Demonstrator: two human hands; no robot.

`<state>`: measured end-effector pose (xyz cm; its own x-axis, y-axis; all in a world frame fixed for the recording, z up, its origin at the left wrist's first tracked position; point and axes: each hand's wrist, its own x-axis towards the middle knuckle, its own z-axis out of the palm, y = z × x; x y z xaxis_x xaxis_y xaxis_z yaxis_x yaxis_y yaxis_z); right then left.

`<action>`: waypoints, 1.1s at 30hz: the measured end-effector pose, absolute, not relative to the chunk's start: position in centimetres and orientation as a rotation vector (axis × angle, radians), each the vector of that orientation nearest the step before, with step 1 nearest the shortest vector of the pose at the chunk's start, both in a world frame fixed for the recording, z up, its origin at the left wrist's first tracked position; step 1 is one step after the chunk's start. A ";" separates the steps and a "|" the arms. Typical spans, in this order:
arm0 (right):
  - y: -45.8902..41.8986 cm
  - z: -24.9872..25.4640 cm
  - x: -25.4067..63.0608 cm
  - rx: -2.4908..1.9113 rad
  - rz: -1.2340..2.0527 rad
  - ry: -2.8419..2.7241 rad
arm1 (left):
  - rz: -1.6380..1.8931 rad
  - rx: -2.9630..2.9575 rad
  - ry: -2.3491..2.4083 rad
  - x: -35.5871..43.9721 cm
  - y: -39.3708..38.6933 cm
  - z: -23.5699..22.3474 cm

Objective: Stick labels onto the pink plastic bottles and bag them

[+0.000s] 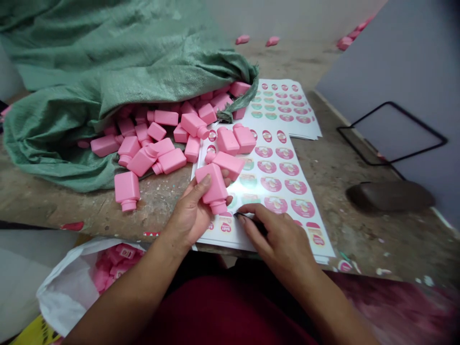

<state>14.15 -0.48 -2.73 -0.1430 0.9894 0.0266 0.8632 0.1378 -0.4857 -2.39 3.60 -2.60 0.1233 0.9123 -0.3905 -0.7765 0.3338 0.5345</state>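
Observation:
My left hand (pixel 191 213) is closed round a pink plastic bottle (pixel 212 184), its neck tilted down toward me. My right hand (pixel 278 235) pinches a thin dark tool (pixel 259 225), mostly hidden by the fingers, so I cannot tell its kind. Its tip meets the lower part of a sticker sheet (pixel 268 237), beside the bottle's neck. Pink and green oval labels and small "BABY" stickers are printed on the sheet. Several pink bottles (pixel 228 163) lie on the sheet's upper left, just beyond my left hand.
A green woven sack (pixel 143 76) spills many pink bottles at the left. More sticker sheets (pixel 302 127) lie behind. A white bag (pixel 61 287) below the table edge holds labelled pink bottles. At the right are a black wire frame (pixel 390 103) and a dark oblong object (pixel 391 195).

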 end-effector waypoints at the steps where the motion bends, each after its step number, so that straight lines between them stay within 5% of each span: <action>1: -0.6 -2.5 14.0 -1.786 0.533 -2.092 | 1.249 0.214 0.745 -2.4 3.6 -2.6; 10: -1.5 0.7 15.1 -1.382 1.661 -1.495 | 1.265 0.217 0.752 -2.6 3.7 -2.9; 20: -0.8 0.2 15.1 -1.376 1.077 -1.214 | 1.165 0.560 0.909 -1.1 1.2 -0.4; 33: -1.1 0.5 14.1 -1.235 0.991 -1.271 | 1.061 0.499 0.856 0.2 -0.8 -0.1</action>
